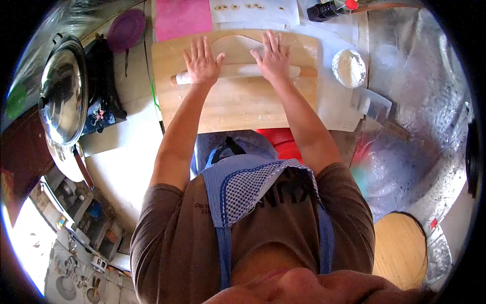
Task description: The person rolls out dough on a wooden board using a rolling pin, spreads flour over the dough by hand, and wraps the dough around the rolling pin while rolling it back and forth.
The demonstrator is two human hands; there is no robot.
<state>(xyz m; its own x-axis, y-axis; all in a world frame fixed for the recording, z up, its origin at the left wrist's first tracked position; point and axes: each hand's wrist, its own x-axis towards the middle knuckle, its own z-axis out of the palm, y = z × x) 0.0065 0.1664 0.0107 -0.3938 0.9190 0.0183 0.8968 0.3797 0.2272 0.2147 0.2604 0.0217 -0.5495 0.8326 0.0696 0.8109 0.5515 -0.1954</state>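
Note:
A wooden board [238, 109] lies on the counter in front of me. Across it runs a rolling pin [238, 71] with pale dough wrapped round its middle, and a flat sheet of dough [237, 48] spreads beyond it. My left hand [203, 61] lies palm down over the pin's left part, fingers spread and pointing away from me. On the right part of the pin my right hand [274, 58] rests the same way, its fingers apart and partly over the dough sheet's edge. Neither hand is wrapped round the pin.
Right of the board stand a bowl of white powder [349, 68] and a clear scraper-like tool [375, 105]. A dark bottle with a red cap [326, 11] is at the back. A lidded pan [64, 91] and a purple lid [126, 30] are on the left.

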